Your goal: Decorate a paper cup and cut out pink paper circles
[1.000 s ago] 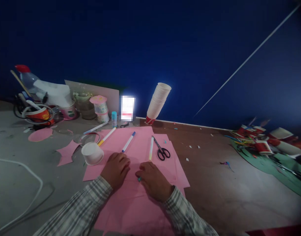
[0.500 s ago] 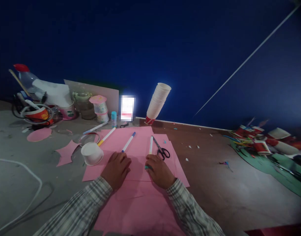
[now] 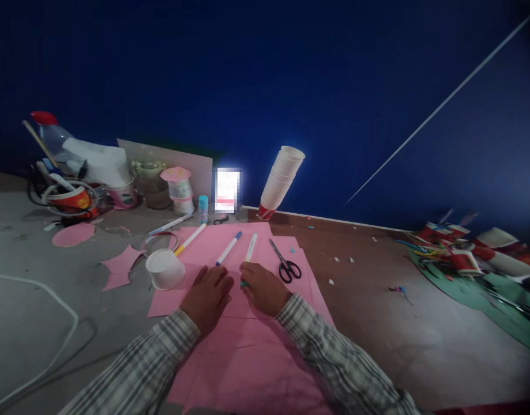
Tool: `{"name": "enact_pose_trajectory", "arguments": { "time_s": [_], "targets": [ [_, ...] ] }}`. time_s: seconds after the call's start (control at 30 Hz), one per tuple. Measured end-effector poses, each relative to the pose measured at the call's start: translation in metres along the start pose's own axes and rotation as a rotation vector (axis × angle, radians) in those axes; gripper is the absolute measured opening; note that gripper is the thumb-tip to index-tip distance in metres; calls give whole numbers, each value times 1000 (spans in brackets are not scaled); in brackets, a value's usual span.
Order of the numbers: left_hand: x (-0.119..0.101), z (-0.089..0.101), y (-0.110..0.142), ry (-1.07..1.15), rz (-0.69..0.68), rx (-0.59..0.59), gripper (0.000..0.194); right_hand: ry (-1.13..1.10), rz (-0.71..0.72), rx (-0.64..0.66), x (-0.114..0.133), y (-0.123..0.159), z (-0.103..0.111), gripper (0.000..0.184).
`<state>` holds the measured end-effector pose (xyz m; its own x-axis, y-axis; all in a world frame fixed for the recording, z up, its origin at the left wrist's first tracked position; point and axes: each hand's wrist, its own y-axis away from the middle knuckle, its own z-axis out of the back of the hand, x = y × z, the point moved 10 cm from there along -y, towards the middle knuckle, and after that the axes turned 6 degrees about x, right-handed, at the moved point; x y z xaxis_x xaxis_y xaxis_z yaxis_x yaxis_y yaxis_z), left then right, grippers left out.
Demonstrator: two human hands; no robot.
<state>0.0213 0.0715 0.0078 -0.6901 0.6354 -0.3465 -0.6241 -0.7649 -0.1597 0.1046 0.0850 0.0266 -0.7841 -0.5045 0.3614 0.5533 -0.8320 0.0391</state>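
Observation:
Fingers spread a little and bent, my left hand (image 3: 207, 297) rests on pink paper (image 3: 243, 363), holding nothing I can see. My right hand (image 3: 265, 288) is closed on the near end of a white marker (image 3: 251, 246) with a yellow-green band. A small teal bit (image 3: 244, 283) shows under its fingers; I cannot tell what it is. Between the hands' far sides lies a blue-capped marker (image 3: 229, 248). Black-handled scissors (image 3: 286, 264) lie right of my right hand. An upturned white paper cup (image 3: 164, 269) stands left of my left hand.
A yellow-capped marker (image 3: 190, 239), a tape roll (image 3: 160, 244) and a pink paper cutout (image 3: 121, 267) lie left. Behind stand a blue glue stick (image 3: 203, 210) and leaning stacked cups (image 3: 282, 178). A white cable (image 3: 70, 331) crosses the left; craft scraps on green card (image 3: 446, 300) lie right.
My right hand moved forward and right to the white marker, then left, carrying the marker away from the scissors. My left hand has stayed almost still.

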Motion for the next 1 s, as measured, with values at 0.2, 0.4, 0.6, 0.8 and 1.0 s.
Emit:
{"name": "enact_pose_trajectory", "arguments": {
  "time_s": [0.2, 0.4, 0.6, 0.8, 1.0],
  "targets": [
    [9, 12, -1, 13, 34, -97, 26, -27, 176, 41, 16, -33, -7, 21],
    [32, 35, 4, 83, 186, -305, 18, -34, 280, 33, 19, -65, -4, 14],
    [25, 41, 4, 111, 156, -350, 18, -22, 233, 56, 14, -105, -11, 12],
    [26, 37, 4, 122, 144, -335, 14, 10, 42, -97, -5, -112, 5, 17],
    [21, 29, 3, 94, 111, -276, 12, 104, -92, -138, -28, -84, 18, 17]
  ]
}}
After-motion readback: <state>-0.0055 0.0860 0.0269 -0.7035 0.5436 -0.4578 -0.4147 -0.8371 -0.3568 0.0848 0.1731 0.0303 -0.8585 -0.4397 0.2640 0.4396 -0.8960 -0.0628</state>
